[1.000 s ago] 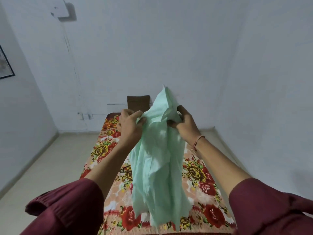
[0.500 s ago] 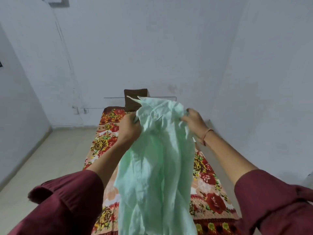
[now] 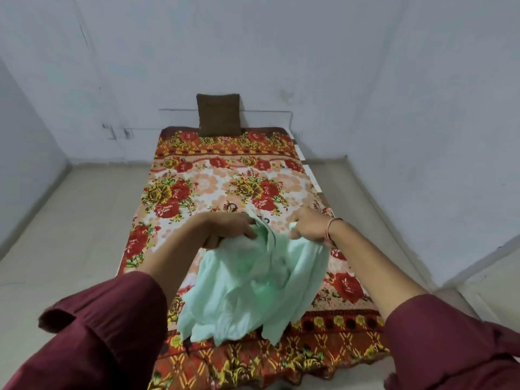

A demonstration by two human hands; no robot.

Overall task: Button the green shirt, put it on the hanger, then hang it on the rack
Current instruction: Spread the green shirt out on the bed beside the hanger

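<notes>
The pale green shirt lies crumpled over the near half of the bed, its lower part bunched towards the foot. My left hand grips the shirt's top edge on the left. My right hand, with a thread band at the wrist, grips the top edge on the right. The collar area stands up between the two hands. No hanger or rack shows in the head view.
The bed has a red and yellow floral cover and runs away from me to the back wall. A brown cushion leans against that wall at the head. Beige floor lies on both sides; a white wall stands close on the right.
Both hands have come down with the shirt from chest height onto the bed. The shirt, hanging before, now lies spread on the cover. The camera has tilted down.
</notes>
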